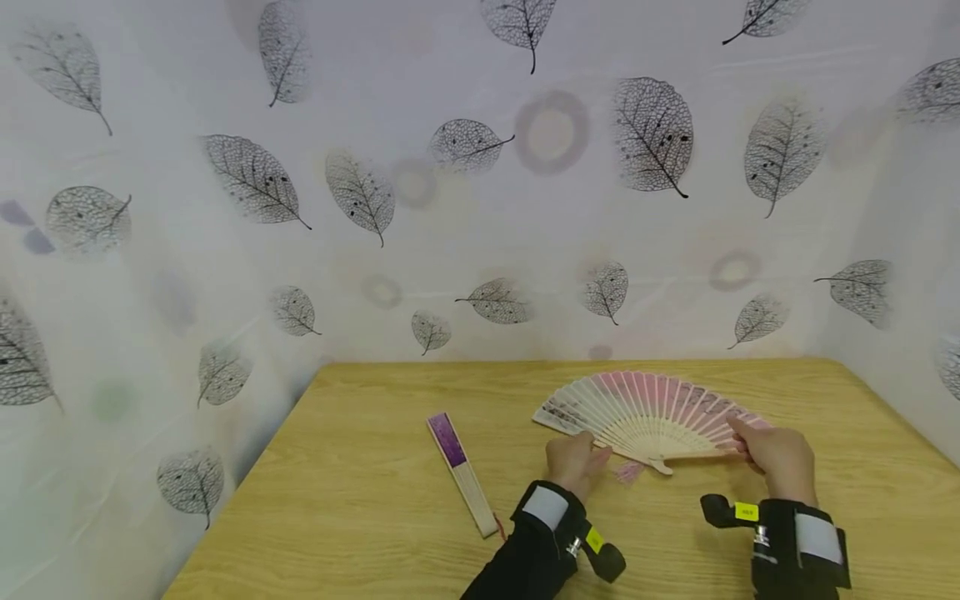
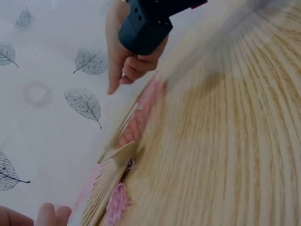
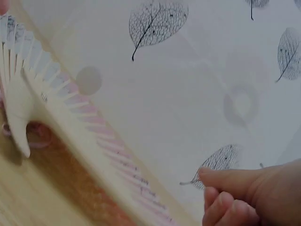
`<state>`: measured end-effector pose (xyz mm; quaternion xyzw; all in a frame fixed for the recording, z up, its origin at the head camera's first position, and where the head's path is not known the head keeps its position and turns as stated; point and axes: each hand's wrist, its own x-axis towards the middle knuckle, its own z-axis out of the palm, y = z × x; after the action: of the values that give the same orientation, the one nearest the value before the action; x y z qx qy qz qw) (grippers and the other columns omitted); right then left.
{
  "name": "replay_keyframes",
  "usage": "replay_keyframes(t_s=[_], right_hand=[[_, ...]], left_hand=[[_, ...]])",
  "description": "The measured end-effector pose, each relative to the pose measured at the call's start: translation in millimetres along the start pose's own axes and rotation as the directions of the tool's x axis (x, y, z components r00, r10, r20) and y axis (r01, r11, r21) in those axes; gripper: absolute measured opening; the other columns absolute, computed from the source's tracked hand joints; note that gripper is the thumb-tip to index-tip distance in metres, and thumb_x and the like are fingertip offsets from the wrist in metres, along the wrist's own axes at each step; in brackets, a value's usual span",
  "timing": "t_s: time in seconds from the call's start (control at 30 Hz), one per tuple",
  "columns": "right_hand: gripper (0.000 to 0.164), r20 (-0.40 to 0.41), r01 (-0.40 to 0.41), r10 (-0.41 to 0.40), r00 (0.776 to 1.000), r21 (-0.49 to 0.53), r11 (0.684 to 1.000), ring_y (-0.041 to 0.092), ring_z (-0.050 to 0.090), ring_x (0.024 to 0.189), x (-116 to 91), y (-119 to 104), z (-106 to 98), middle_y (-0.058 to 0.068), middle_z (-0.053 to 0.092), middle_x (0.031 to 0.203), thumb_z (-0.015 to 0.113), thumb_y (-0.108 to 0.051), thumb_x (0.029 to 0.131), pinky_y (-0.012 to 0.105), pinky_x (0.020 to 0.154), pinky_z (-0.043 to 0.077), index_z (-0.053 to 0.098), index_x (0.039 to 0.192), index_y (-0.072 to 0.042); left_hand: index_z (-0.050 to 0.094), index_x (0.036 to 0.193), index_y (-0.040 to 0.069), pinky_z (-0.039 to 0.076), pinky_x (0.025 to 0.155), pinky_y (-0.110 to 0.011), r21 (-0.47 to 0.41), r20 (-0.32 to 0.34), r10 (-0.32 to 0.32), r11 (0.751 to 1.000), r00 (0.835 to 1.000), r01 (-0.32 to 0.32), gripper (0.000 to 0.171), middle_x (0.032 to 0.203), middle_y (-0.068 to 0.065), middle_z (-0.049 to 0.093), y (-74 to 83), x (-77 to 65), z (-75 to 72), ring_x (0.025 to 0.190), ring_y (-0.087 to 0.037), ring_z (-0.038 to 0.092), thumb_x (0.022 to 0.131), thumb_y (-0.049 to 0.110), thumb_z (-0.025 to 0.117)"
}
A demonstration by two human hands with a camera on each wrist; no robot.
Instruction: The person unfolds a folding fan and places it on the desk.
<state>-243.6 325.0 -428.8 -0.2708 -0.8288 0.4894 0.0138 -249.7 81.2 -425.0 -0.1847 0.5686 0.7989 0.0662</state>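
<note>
A pink and white folding fan lies spread on the table, its handle end toward me and a pink tassel beside it. At the fan's left edge is my left hand, fingertips right at the outer rib. My right hand is over the right end of the fan. In the right wrist view its thumb reaches forward above loosely curled fingers, with no fan between them. A closed folding fan with a purple section lies left of my left hand.
The wooden table ends at the back against a white leaf-print sheet, which also hangs at both sides. A red cord trails from the closed fan's near end, close to my left sleeve.
</note>
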Motion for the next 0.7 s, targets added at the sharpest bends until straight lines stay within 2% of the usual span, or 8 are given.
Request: replay_keyframes(t_s=[0.1,0.17,0.23,0.3,0.4,0.47,0.6,0.7], right_hand=[[0.062,-0.077,0.131,-0.136,0.988,-0.069,0.989,0.012,0.059,0.055,-7.9,-20.7,11.6,-0.003,0.060,0.056,0.046,-0.060,0.086,0.033,0.052,0.052,0.069,0.081,-0.003],[0.065,-0.060,0.236,-0.245,0.968,-0.119,0.964,0.014,0.061,0.057,-25.9,-43.1,23.9,-0.001,0.063,0.058,0.043,-0.062,0.087,0.034,0.053,0.051,0.070,0.082,-0.003],[0.063,-0.009,0.342,-0.348,0.937,-0.166,0.925,0.016,0.061,0.057,-49.8,-68.0,40.1,0.004,0.065,0.063,0.042,-0.057,0.090,0.030,0.052,0.047,0.069,0.087,0.001],[0.058,0.062,0.425,-0.422,0.904,-0.206,0.881,0.017,0.059,0.056,-73.3,-88.0,61.7,0.007,0.065,0.064,0.043,-0.051,0.093,0.026,0.050,0.043,0.067,0.085,0.002],[0.048,0.187,0.522,-0.488,0.852,-0.248,0.816,0.012,0.054,0.049,-100.7,-106.0,103.0,0.005,0.063,0.060,0.050,-0.045,0.092,0.023,0.045,0.039,0.065,0.072,-0.004],[0.045,0.272,0.573,-0.510,0.816,-0.264,0.776,0.010,0.049,0.045,-117.6,-111.5,133.2,0.001,0.058,0.054,0.055,-0.043,0.089,0.022,0.041,0.036,0.060,0.062,-0.008],[0.047,0.393,0.656,-0.532,0.750,-0.335,0.677,0.008,0.036,0.042,-148.7,-114.5,187.3,-0.005,0.041,0.048,0.064,-0.044,0.082,0.020,0.038,0.027,0.052,0.052,-0.009],[0.049,0.449,0.681,-0.514,0.731,-0.427,0.595,0.009,0.034,0.046,-165.8,-112.2,214.8,-0.005,0.036,0.052,0.068,-0.048,0.076,0.021,0.038,0.027,0.050,0.051,-0.010]], left_hand=[[0.057,0.106,-0.010,0.058,0.065,-0.022,0.024,0.089,0.065,0.997,0.994,-0.067,0.025,0.106,-0.025,0.062,22.5,-1.1,-16.4,0.081,-0.023,0.069,0.086,0.005,0.055],[0.058,0.109,-0.008,0.058,0.065,-0.019,0.085,0.187,0.127,0.986,0.974,-0.145,0.028,0.106,-0.022,0.063,41.6,-2.2,-31.3,0.080,-0.021,0.070,0.089,0.011,0.056],[0.061,0.111,-0.006,0.058,0.065,-0.020,0.182,0.284,0.212,0.946,0.935,-0.269,0.031,0.103,-0.021,0.066,61.2,-3.7,-47.8,0.078,-0.020,0.070,0.091,0.018,0.057],[0.063,0.112,-0.003,0.058,0.065,-0.021,0.280,0.326,0.294,0.878,0.898,-0.389,0.033,0.101,-0.019,0.068,79.8,-7.1,-63.4,0.078,-0.021,0.070,0.090,0.021,0.058],[0.062,0.115,0.000,0.059,0.067,-0.024,0.392,0.293,0.432,0.759,0.853,-0.520,0.034,0.101,-0.018,0.068,106.0,-14.3,-85.1,0.079,-0.023,0.070,0.090,0.022,0.060],[0.060,0.119,0.001,0.059,0.068,-0.025,0.448,0.222,0.492,0.715,0.842,-0.537,0.037,0.103,-0.017,0.068,120.9,-19.9,-99.2,0.079,-0.022,0.069,0.089,0.023,0.060],[0.056,0.124,0.004,0.059,0.072,-0.029,0.498,0.103,0.549,0.694,0.830,-0.521,0.041,0.107,-0.016,0.067,142.9,-30.2,-127.4,0.079,-0.021,0.069,0.089,0.024,0.059],[0.056,0.125,0.005,0.059,0.071,-0.030,0.544,0.063,0.571,0.668,0.819,-0.507,0.041,0.106,-0.015,0.068,152.9,-35.6,-143.9,0.078,-0.021,0.069,0.089,0.026,0.059]])
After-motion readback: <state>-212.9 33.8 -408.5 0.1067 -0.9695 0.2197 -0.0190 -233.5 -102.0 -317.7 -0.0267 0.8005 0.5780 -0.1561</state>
